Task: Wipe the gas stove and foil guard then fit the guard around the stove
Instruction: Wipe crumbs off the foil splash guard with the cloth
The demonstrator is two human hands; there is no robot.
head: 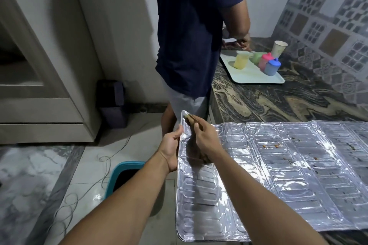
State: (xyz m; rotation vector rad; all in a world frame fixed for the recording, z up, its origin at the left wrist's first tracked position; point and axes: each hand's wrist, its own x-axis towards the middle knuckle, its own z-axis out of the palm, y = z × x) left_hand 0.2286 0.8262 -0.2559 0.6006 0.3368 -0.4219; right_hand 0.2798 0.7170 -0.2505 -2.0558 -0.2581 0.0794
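Note:
The silver foil guard point(278, 175) lies unfolded flat on the dark marbled counter point(278, 101), its left panel hanging past the counter's edge. Brown crumbs dot its middle and right panels. My left hand point(171, 145) grips the guard's left edge, thumb on top. My right hand point(207, 141) holds a brown cloth point(192, 121) against the upper left panel, near the far corner. The gas stove is not in view.
A person in a dark blue shirt point(195, 26) stands just beyond the guard at the counter. A white tray point(253, 77) there carries several coloured cups. On the floor below my left arm are a teal bin point(119, 177) and loose cables point(111, 157).

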